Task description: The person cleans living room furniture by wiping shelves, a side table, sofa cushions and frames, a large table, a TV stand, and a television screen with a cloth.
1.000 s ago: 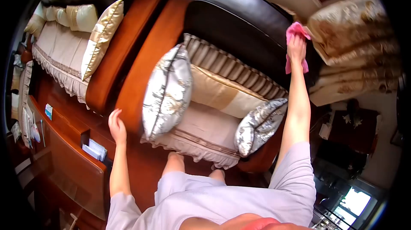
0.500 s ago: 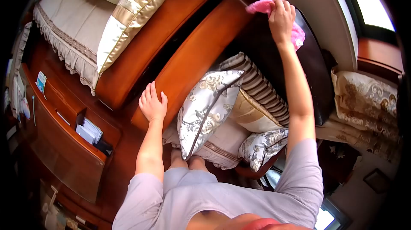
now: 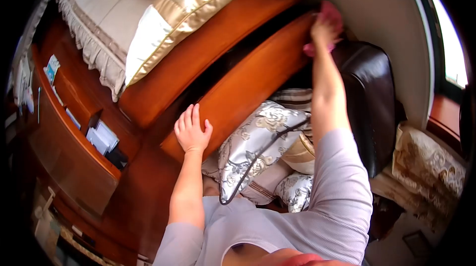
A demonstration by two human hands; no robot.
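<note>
My left hand (image 3: pixel 192 130) lies with fingers stretched out on the near end of the polished wooden armrest (image 3: pixel 248 78). At the armrest's far end is my right hand (image 3: pixel 325 32), smeared by motion, with a fluffy pink cloth (image 3: pixel 331 12) showing on both sides of it. That hand presses the cloth against or close to the wood; the exact contact is blurred. Below the armrest, a floral cushion (image 3: pixel 263 142) with dark piping leans on the seat. Partly hidden by my right arm are a striped cushion (image 3: pixel 295 98) and a gold-cream cushion (image 3: pixel 301 154).
A dark leather sofa back (image 3: pixel 369 97) stands right of my arm, near the wall and window. Across a narrow gap runs a second wooden armrest (image 3: pixel 198 58), with a shiny gold cushion (image 3: pixel 173 23) against it. A wooden table (image 3: pixel 74 152) holding papers (image 3: pixel 102 137) is at left.
My right hand has moved with the pink cloth from above the dark sofa back to the armrest's far end. My left hand stays on the armrest. The view has shifted.
</note>
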